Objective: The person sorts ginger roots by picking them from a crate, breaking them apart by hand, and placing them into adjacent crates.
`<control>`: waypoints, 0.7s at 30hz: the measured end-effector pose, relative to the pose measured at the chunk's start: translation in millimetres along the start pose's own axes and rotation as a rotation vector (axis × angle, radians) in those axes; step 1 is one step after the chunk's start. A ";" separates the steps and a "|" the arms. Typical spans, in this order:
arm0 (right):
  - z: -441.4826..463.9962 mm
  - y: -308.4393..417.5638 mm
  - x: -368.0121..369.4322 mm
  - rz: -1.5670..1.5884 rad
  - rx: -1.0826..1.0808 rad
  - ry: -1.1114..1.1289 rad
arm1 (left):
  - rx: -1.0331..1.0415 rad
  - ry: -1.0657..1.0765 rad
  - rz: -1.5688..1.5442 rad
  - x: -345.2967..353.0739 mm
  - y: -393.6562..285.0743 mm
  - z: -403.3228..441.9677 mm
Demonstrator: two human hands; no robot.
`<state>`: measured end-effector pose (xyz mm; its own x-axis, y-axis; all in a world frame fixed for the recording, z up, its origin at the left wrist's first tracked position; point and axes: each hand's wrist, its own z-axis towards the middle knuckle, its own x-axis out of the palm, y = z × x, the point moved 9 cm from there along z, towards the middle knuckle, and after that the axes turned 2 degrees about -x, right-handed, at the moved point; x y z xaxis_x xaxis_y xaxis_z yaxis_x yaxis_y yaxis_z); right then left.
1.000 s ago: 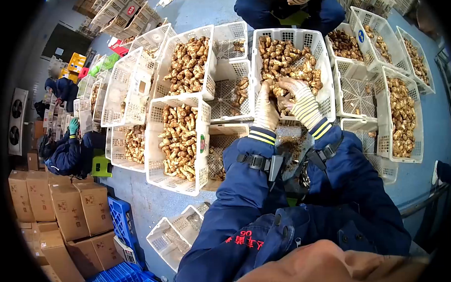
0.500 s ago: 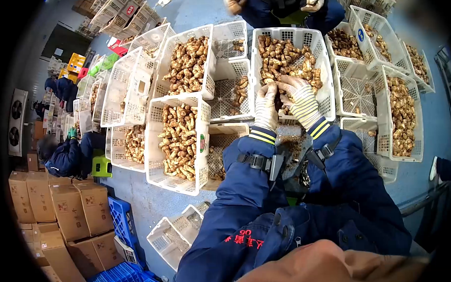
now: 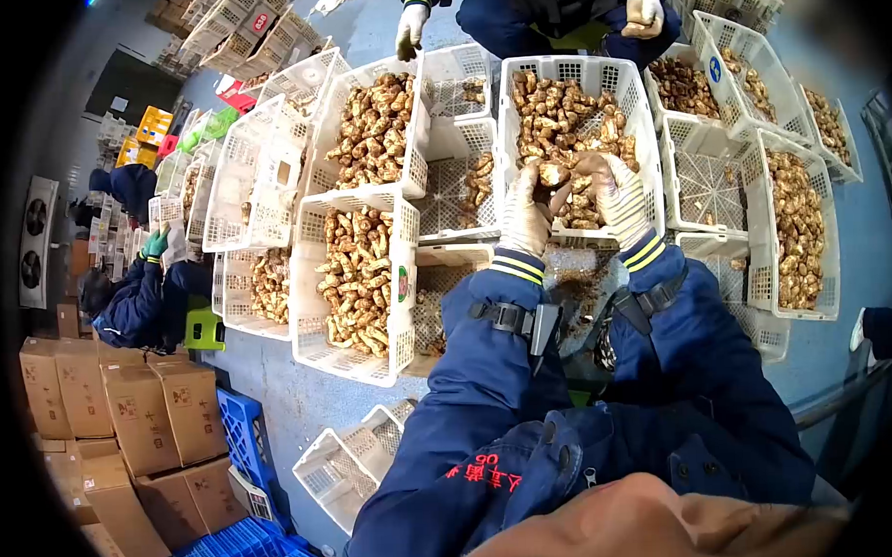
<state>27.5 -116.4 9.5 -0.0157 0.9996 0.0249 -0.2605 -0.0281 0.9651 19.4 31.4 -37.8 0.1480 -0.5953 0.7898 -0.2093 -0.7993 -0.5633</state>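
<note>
The hands are close together over the near end of the full crate (image 3: 646, 109). The left hand (image 3: 525, 219) is closed on a mushroom (image 3: 552, 174) between thumb and fingers; the right hand (image 3: 621, 200) is curled just beside it, and whether its fingers grip anything cannot be told. The likeliest trouble is a slip: the gloves look soiled, and the grip seems to be at the fingertips, so the mushroom could roll out and get lost among the loose mushrooms (image 3: 548, 103) below. Squeezing or twisting too hard could bruise or snap it. A dark, narrow shape shows between the hands; if it has an edge, a finger so near could be nicked, but it is too small to make out. The buckled straps (image 3: 509, 318) on the sleeves could catch the crate's near rim if the forearms drop. A co-worker's hand (image 3: 412, 28) hangs near the far corner of the left crate (image 3: 416, 117), so a wide reach that way could end in a bump.
</note>
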 end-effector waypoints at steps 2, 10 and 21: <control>4.8 4.7 0.5 -0.202 -0.071 -0.003 | -0.016 -0.003 -0.008 -0.6 0.8 1.9; 2.0 30.8 31.5 -0.391 -0.208 0.205 | 0.061 -0.049 0.239 -4.6 -6.3 0.6; -1.8 6.4 37.0 -0.793 -0.204 0.324 | 0.103 -0.134 0.683 -27.4 1.3 13.9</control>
<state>23.5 -79.6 16.1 -0.0222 0.6743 -0.7381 -0.4781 0.6413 0.6002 28.5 45.5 -63.6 0.1349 -0.9666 0.2179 -0.2061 -0.2425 -0.9480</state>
